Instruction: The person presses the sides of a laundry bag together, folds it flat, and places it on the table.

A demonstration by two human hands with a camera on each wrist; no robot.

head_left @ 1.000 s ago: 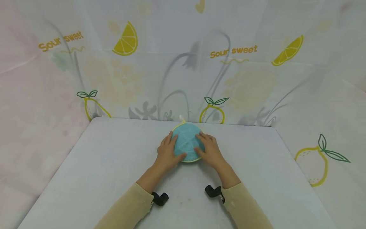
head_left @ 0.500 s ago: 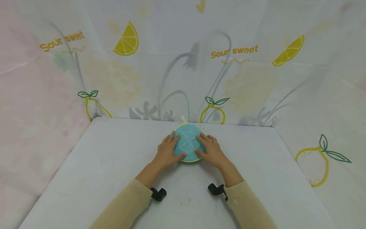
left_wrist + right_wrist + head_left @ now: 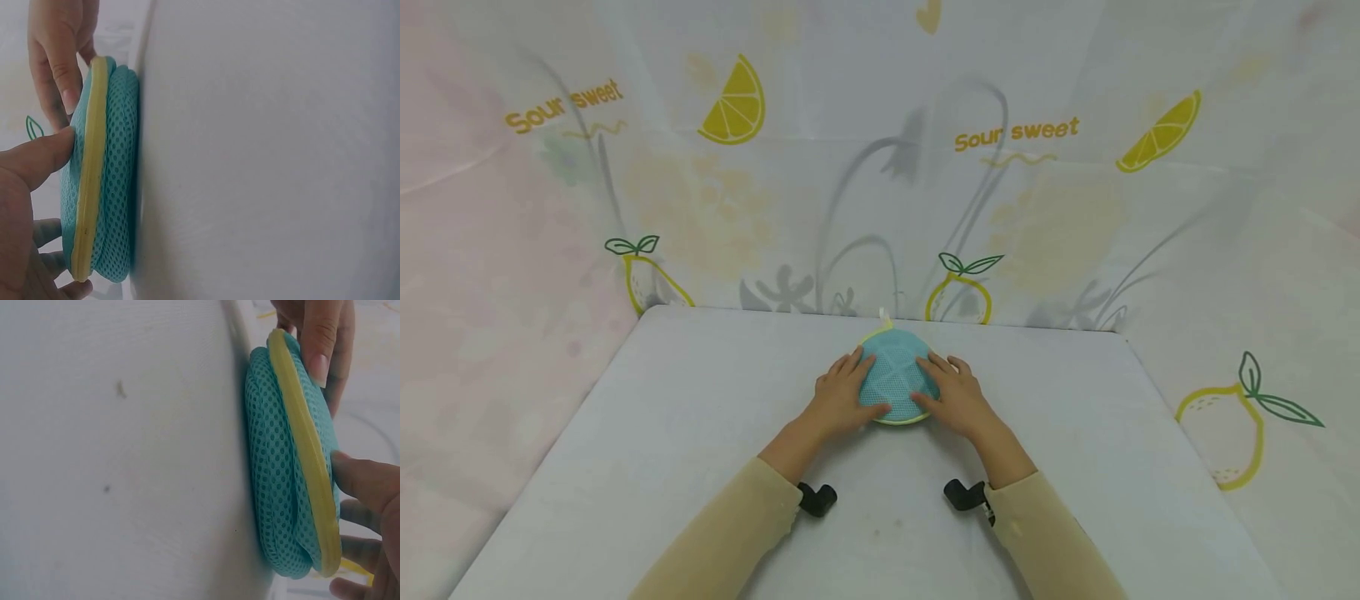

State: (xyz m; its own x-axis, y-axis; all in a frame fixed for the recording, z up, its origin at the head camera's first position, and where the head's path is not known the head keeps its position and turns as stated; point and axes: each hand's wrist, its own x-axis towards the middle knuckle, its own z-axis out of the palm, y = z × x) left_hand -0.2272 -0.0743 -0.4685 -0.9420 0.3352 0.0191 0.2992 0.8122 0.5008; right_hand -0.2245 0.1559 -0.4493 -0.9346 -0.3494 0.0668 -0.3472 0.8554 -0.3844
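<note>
A round teal mesh laundry bag (image 3: 895, 375) lies flattened on the white table, near its far edge. Yellow zipper trim (image 3: 92, 169) runs around its rim, and a small pale tab (image 3: 885, 318) sticks up at the back. On the bag's left side rests my left hand (image 3: 841, 397), thumb on the mesh, fingers spread along the edge. My right hand (image 3: 957, 398) mirrors it on the other side, its thumb (image 3: 356, 478) touching the upper face. Both wrist views show the bag's thick, folded lower layer (image 3: 269, 469) against the tabletop. Some fingertips are hidden behind the rim.
The white tabletop (image 3: 700, 392) spreads out around the bag. A cloth backdrop (image 3: 865, 192) printed with lemons and lettering rises behind it and at both sides. Black camera mounts (image 3: 817, 500) sit at the cuffs of the beige sleeves (image 3: 722, 533).
The bag's far edge has come slightly nearer to me, while its near edge stays about where it was. Both hands keep nearly the same pose on its sides.
</note>
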